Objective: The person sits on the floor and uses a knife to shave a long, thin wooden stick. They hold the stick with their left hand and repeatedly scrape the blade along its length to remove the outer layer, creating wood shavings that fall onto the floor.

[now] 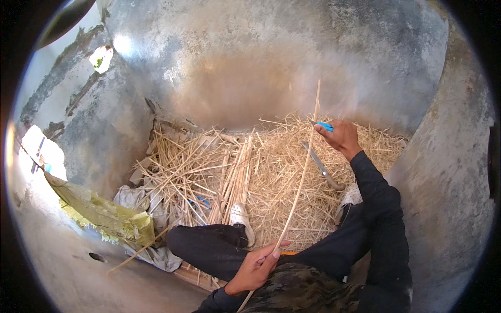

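A long, thin, pale strip that looks like bamboo [297,195] slants up from my lap toward the far wall. Closed around its lower part, my left hand [255,268] pinches it between thumb and fingers. Farther up and to the right, my right hand [342,137] grips a small knife with a blue handle [325,126]. Its short blade lies at the strip's upper part, seemingly touching it. Below my right hand, a larger knife with a wooden handle [319,164] rests on the shavings.
Curly shavings [282,177] cover the floor ahead. Straight split strips [237,175] lie left of them, beside a tangled heap of thin sticks [182,161]. A yellowish cloth [104,211] hangs at the left. Worn plaster walls [250,62] stand close around; my white shoes [241,221] rest among the shavings.
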Tool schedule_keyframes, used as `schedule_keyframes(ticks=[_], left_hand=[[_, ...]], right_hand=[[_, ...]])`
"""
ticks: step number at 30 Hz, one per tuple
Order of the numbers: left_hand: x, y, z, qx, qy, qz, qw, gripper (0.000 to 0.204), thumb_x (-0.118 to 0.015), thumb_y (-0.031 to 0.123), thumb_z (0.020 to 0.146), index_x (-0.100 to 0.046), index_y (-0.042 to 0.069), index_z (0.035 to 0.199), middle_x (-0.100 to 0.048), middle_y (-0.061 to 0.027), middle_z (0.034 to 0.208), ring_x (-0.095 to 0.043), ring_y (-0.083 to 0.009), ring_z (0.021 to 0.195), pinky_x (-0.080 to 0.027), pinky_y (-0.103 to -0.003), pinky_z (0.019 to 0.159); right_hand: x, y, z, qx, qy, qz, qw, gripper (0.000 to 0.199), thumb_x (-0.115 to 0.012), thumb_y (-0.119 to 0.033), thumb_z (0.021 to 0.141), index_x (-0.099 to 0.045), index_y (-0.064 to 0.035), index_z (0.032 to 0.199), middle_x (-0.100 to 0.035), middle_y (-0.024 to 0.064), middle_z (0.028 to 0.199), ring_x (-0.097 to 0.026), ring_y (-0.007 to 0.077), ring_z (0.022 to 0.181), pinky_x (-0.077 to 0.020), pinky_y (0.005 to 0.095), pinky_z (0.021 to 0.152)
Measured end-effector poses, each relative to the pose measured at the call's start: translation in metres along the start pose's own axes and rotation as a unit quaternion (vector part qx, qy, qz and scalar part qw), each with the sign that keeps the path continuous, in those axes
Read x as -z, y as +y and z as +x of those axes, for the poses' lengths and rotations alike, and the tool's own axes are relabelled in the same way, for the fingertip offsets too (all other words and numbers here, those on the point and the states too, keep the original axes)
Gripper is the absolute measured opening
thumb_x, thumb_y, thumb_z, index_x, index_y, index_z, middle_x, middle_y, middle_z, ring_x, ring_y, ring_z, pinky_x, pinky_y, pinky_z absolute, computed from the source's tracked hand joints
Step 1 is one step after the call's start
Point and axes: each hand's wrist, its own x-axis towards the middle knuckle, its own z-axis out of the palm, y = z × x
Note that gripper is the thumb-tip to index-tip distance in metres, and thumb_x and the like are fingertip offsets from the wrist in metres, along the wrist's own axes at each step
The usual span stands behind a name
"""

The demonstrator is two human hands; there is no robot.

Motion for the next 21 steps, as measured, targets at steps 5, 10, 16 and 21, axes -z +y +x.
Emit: schedule_keyframes(ticks=[5,10,16,21], left_hand=[[0.006,0.010,-0.009,0.049,-0.031,0.018,0.998,0.040,-0.047,0.023,0.100,-0.051,-0.002,0.130,-0.036,0.0075,0.062,-0.030,-0.0032,0.055,-0.023,-0.021,0.050],[0.030,-0.002,0.002,0.030,0.024,-0.046,0.998,0.040,-0.047,0.023,0.099,-0.052,-0.004,0.128,-0.036,0.0072,0.058,-0.031,-0.0040,0.050,-0.026,-0.021,0.048],[0.031,-0.009,0.060,-0.003,0.087,-0.093,0.992,0.041,-0.046,0.022,0.100,-0.048,-0.001,0.134,-0.036,0.0068,0.057,-0.032,-0.0025,0.050,-0.027,-0.019,0.048],[0.017,-0.013,0.081,-0.043,0.072,-0.124,0.989,0.043,-0.047,0.024,0.099,-0.048,-0.002,0.133,-0.033,0.0073,0.056,-0.029,-0.0033,0.049,-0.026,-0.019,0.048]], right_hand=[[0.014,0.087,0.056,-0.241,0.046,0.017,0.969,0.087,-0.033,-0.080,0.080,-0.068,-0.0003,0.075,-0.063,0.0226,0.069,-0.064,0.0360,0.066,-0.0474,0.0485,0.060],[0.004,0.154,0.038,-0.267,0.088,0.006,0.960,0.081,-0.037,-0.074,0.084,-0.069,0.0001,0.086,-0.065,0.0255,0.082,-0.064,0.0342,0.075,-0.0466,0.0492,0.068],[0.005,-0.032,-0.039,0.009,-0.098,0.182,0.978,0.057,-0.055,-0.059,0.085,-0.066,-0.0059,0.066,-0.054,0.0116,0.052,-0.053,0.0294,0.048,-0.0405,0.0405,0.051],[-0.003,-0.072,-0.095,0.171,-0.109,0.184,0.962,0.058,-0.054,-0.063,0.083,-0.066,-0.0114,0.059,-0.052,0.0088,0.047,-0.054,0.0266,0.044,-0.0412,0.0379,0.045]])
